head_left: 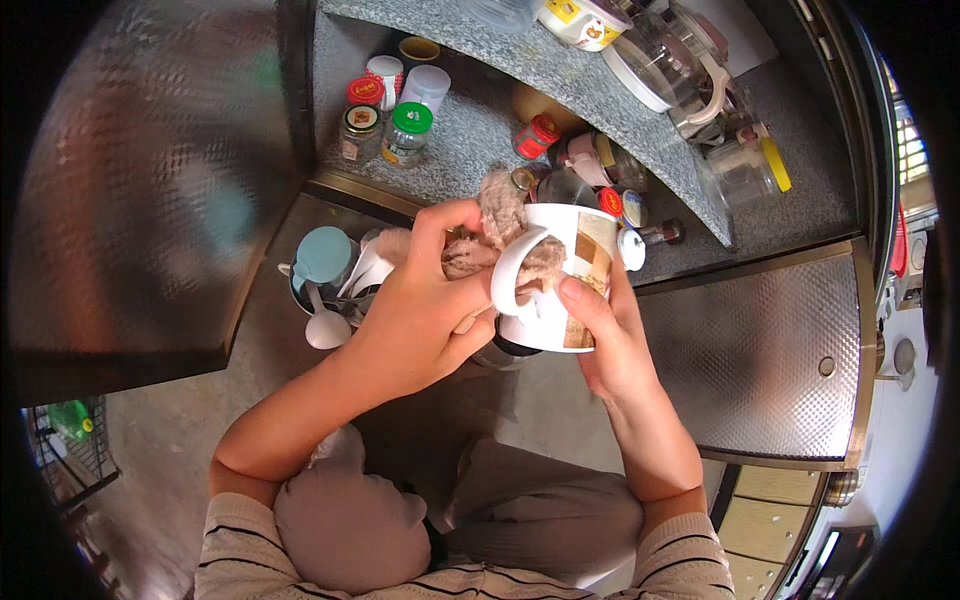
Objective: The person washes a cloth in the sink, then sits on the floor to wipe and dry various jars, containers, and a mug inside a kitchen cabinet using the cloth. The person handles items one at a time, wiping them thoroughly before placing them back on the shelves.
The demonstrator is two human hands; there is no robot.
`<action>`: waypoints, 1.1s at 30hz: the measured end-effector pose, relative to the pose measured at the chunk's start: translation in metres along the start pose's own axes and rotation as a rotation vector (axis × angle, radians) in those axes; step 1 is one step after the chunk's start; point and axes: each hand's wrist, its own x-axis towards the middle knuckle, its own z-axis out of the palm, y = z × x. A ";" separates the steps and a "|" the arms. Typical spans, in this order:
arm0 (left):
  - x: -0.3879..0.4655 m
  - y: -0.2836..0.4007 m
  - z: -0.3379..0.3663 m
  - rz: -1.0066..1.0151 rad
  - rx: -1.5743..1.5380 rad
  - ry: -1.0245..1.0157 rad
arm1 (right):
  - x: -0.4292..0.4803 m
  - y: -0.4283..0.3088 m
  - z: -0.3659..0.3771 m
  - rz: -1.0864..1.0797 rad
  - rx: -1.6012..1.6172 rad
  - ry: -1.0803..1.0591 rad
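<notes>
A white mug (545, 330) with a brown patterned panel lies sideways in my right hand (611, 322), thumb pressed on its outer wall. My left hand (435, 300) grips a fuzzy brownish-pink cloth (502, 206) beside the mug. Part of the cloth passes through the loop of the mug's white handle (510, 277). Both hands are in front of the open cabinet, above the floor. The inside of the mug is out of sight.
Jars, including a green-lidded glass jar (409, 135) and a red jar (536, 136), stand on the lower granite shelf (472, 112). Glassware crowds the upper shelf. A blue-lidded container (324, 255) and a white ladle (328, 330) are at left. Metal cabinet doors (750, 367) flank me.
</notes>
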 end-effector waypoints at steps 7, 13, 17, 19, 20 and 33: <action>-0.001 -0.009 -0.002 0.054 -0.460 -0.186 | 0.001 -0.018 -0.004 -0.340 -0.224 -0.087; -0.010 -0.004 -0.001 0.125 -0.361 -0.072 | -0.003 -0.017 -0.002 -0.168 -0.123 -0.127; -0.014 0.000 0.007 0.067 -0.332 0.059 | -0.007 -0.011 0.008 -0.301 -0.113 -0.072; -0.013 0.007 0.004 -0.008 -0.344 0.065 | -0.006 -0.008 0.008 -0.439 -0.181 -0.047; -0.014 0.007 0.007 -0.030 -0.396 0.079 | -0.004 -0.004 0.004 -0.519 -0.243 -0.038; -0.015 -0.001 -0.043 -0.090 -0.589 -0.110 | -0.006 -0.006 -0.016 -0.446 -0.126 -0.088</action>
